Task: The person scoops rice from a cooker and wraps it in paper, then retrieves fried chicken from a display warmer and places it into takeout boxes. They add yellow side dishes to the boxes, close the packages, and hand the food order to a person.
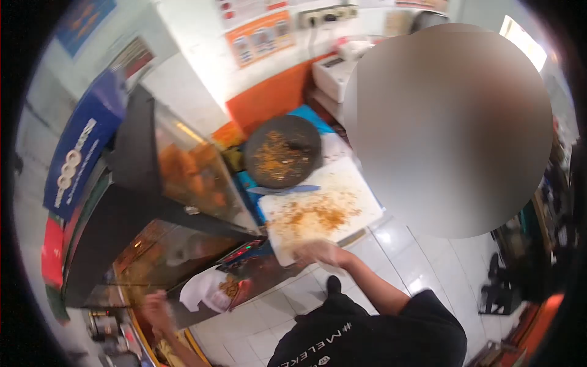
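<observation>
From where I stand, the plastic-gloved right hand (318, 251) is over the near edge of the white cutting board (353, 177); blur keeps me from telling whether its fingers are spread or pressed together. Good work there, I'd judge, takes a light palm, clear of the bluish knife (284, 190) along the far edge, keeping brown crumbs (324, 214) off the tiled floor (391, 244). The left hand (157, 309), fingers also too smeared to read, is near the glass-fronted display cabinet (131, 202) and a white paper packet (200, 290) of brown food (230, 287). Behind the board sits a crumb-strewn, round dark pan (251, 145); 1 orange poster (260, 38) hangs above.
</observation>
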`<state>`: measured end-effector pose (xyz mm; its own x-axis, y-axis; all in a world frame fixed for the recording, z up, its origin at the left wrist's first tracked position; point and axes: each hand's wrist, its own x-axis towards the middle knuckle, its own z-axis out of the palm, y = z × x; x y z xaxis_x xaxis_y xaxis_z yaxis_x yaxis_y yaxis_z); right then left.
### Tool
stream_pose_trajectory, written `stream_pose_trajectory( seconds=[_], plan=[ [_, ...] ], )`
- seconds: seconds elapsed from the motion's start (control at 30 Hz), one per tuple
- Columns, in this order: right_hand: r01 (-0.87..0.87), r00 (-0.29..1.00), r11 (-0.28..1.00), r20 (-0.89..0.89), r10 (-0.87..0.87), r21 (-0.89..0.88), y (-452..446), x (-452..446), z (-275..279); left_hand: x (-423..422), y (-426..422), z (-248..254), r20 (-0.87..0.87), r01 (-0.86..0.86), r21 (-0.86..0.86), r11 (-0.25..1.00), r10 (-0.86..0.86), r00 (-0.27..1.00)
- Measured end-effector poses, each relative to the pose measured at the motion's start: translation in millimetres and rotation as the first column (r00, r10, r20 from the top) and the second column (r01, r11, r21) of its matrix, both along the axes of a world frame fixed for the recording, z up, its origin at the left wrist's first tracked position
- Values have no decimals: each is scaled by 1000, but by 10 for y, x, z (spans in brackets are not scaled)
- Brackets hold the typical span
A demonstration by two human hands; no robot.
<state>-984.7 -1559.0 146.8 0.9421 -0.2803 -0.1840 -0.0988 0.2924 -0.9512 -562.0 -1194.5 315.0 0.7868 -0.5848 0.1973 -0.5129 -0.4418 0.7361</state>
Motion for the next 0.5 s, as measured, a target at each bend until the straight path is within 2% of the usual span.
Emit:
stream_pose_trajectory(
  seconds=[0.03, 0.07, 0.1, 0.13, 0.17, 0.2, 0.23, 0.3, 0.37, 0.4, 0.43, 0.47, 0.5],
  plan=[
    [256, 963, 966, -81, -257, -24, -18, 290, 59, -467, -381, -324, -183, 80, 10, 997, -76, 980],
    [457, 874, 852, -50, -484, -254, -31, 438, 372, -936, -755, -647, -354, 143, 21, 990, -126, 927],
    [623, 778, 756, 57, -626, -199, -89, 819, -36, -1616, -1285, -440, -453, 475, -12, 880, -429, 782],
    [756, 655, 644, 154, -740, -117, -166, 1138, -451, -2169, -1722, -347, -297, 534, -26, 845, -517, 803],
    [790, 611, 600, 82, -787, -128, -151, 1251, -405, -2433, -2025, -269, -255, 612, 12, 791, -589, 767],
    [820, 562, 555, 13, -827, -137, -206, 1376, -290, -2601, -2271, -295, -244, 620, -51, 783, -612, 752],
    [849, 505, 507, -55, -862, -152, -252, 1425, -201, -2669, -2466, -470, -12, 598, 49, 800, -598, 802],
    [784, 556, 518, 15, -831, -341, -289, 1319, -160, -2776, -2745, -542, 135, 571, 85, 816, -578, 805],
    [713, 587, 488, 48, -808, -503, -425, 1199, -502, -2887, -2958, -549, 215, 555, 97, 826, -562, 799],
    [674, 599, 459, 64, -798, -578, -491, 1141, -683, -2925, -3023, -545, 224, 554, 97, 827, -560, 797],
    [598, 608, 348, 126, -784, -722, -540, 1057, -966, -2962, -3079, -550, 232, 547, 98, 831, -554, 799],
    [840, 517, 455, 178, -837, -296, -451, 873, -768, -3011, -3133, -578, 144, 533, 5, 846, -528, 837],
    [873, 418, 443, 153, -895, 205, -334, 672, -357, -3007, -3212, -627, 150, 532, 45, 846, -532, 833]
  ],
)
